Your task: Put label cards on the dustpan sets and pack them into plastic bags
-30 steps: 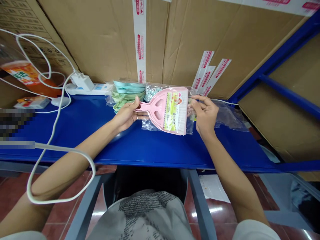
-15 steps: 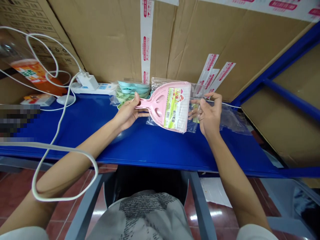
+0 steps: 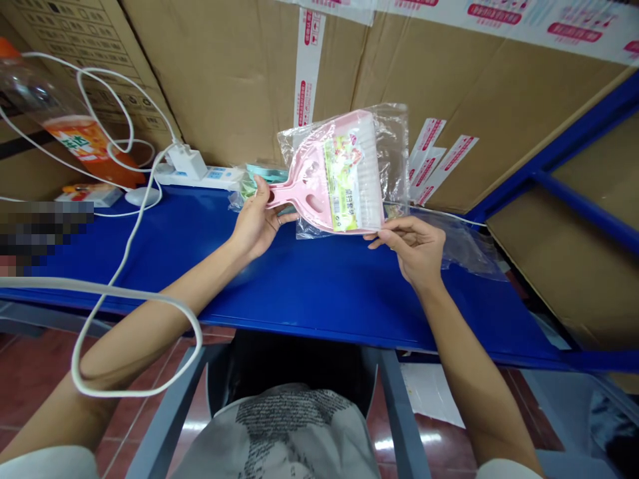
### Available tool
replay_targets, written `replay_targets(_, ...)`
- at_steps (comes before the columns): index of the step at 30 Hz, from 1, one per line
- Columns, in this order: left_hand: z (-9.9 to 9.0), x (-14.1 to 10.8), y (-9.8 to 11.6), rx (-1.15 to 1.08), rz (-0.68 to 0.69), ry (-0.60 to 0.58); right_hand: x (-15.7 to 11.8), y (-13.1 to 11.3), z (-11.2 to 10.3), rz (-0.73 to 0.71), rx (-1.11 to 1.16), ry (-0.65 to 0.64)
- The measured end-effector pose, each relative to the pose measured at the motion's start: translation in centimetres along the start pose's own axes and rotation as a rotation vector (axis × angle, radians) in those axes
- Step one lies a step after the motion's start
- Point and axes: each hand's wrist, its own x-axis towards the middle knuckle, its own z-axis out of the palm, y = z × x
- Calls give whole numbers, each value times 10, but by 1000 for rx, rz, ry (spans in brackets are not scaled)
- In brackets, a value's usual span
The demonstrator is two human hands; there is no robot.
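A pink dustpan and brush set [image 3: 309, 179] with a green and white label is held up above the blue table, a clear plastic bag [image 3: 394, 146] around it. Its handle is gripped by my left hand [image 3: 254, 223], thumb on top. At the lower right corner of the set, my right hand [image 3: 414, 246] pinches the edge between thumb and fingers. Behind my left hand lie teal and green items [image 3: 267, 174] in clear plastic, partly hidden by the set.
The blue table [image 3: 309, 286] stands against cardboard. At the left are an orange drink bottle [image 3: 84, 143], a power strip [image 3: 219, 176], a small box [image 3: 94, 195] and a looping white cable [image 3: 124, 246]. Clear plastic [image 3: 469, 246] lies at the right.
The set has been raised and tilted, with its right end higher. My right hand has moved down and inward to its lower right corner, now pinching it. The view has shifted slightly.
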Motion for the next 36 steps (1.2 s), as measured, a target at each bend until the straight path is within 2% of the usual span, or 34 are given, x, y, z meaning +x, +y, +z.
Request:
replay_targets(4,-1,3,5,-6,4,-31,0,-1,4,-31,-1,159)
replay_targets(6,-3,6,7,-2,-8,-29,0,-2,5,-17,38,200)
replay_targets(9,-5,8,8,22,-29,-23,4,-5,1,40,149,188)
replay_targets(12,-3,5,5,70,-59,-51,9,-9,-11,181,255,136)
replay_targets(15,1,-1,-3,141,-126,-109,13,-9,-19,376,249,64)
replay_targets(17,3,-5,-8,179,-153,-153,13,-7,-19,452,198,37)
replay_targets(21,1,-7,-8,204,-152,-229,11,0,-15,504,70,25)
replay_targets(27,1,-9,11,314,-175,-416,19,10,-25,473,58,136)
replay_targets(32,1,-7,32,376,-123,-487,48,6,-30,559,8,107)
replay_targets(36,-8,0,60,408,37,-502,104,-14,-9,441,-181,37)
